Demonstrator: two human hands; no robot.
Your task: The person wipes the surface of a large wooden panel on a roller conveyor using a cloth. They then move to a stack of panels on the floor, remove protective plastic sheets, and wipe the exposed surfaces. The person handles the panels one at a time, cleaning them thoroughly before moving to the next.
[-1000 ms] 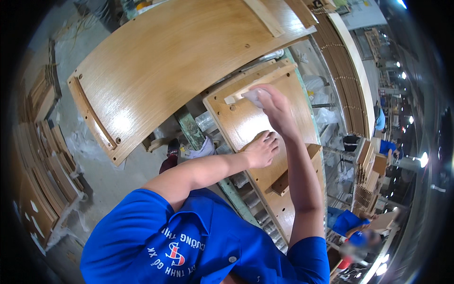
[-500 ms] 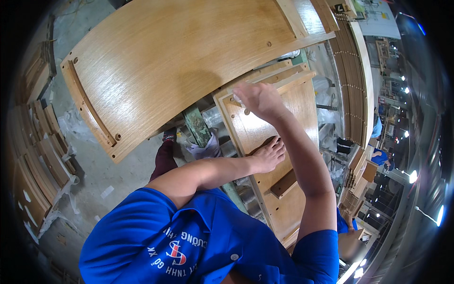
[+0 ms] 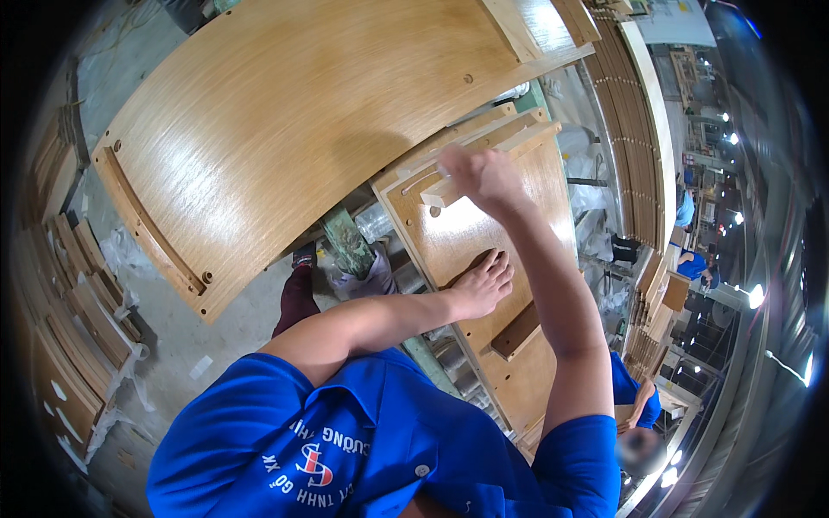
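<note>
My left hand (image 3: 484, 288) rests flat on a varnished wooden panel (image 3: 471, 231), fingers stretched out, with a dark patch beside them that looks like shadow. Over the far end of this panel is my right hand (image 3: 488, 177), its fingers smeared by motion. It is above a pale wooden strip (image 3: 535, 136) that runs across the panel's far end. Whether the fingers hold anything cannot be made out. Nearer to me, a short brown wooden block (image 3: 516, 331) lies on the panel, which has several round holes.
A large curved wooden panel (image 3: 285, 112) with a cleat (image 3: 151, 226) fills the far left. Beneath is a green stand (image 3: 347, 242). Stacked wooden parts (image 3: 635, 129) stand at the right, more boards (image 3: 78, 319) at the left. A co-worker in blue (image 3: 635, 397) is at lower right.
My right hand has moved slightly right and up, uncovering the pale strip's near end. My left hand stays on the panel. The whole view has shifted a little.
</note>
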